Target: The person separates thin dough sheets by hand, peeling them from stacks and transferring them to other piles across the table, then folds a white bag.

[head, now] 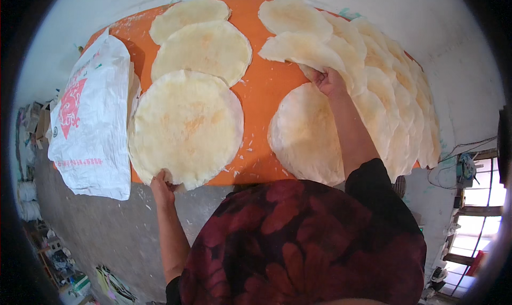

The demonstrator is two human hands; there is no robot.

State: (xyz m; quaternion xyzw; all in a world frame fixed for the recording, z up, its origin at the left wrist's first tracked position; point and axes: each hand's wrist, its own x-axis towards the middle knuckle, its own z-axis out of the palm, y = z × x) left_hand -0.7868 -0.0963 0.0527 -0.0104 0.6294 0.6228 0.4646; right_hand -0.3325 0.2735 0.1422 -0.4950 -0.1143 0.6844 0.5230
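Note:
My left hand (163, 185) pinches the near edge of a large round thin flatbread (188, 125) on top of a stack at the left. Two more stacks of pale flatbreads, a middle one (202, 51) and a far one (192, 17), overlap behind it. My right hand (331, 82) grips the near edge of another thin flatbread (302, 47), which is partly raised and folded. Below that hand lies a round flatbread stack (306, 133), partly hidden by my right forearm. The fingertips of my right hand are partly covered by the sheet.
An orange tabletop (258, 105) carries everything, with pale crumbs scattered on it. Many overlapping flatbreads (400, 93) spread over its right side. A white woven sack (96, 125) with red printing stands at the left. Grey floor (100, 225) shows below the table's front edge.

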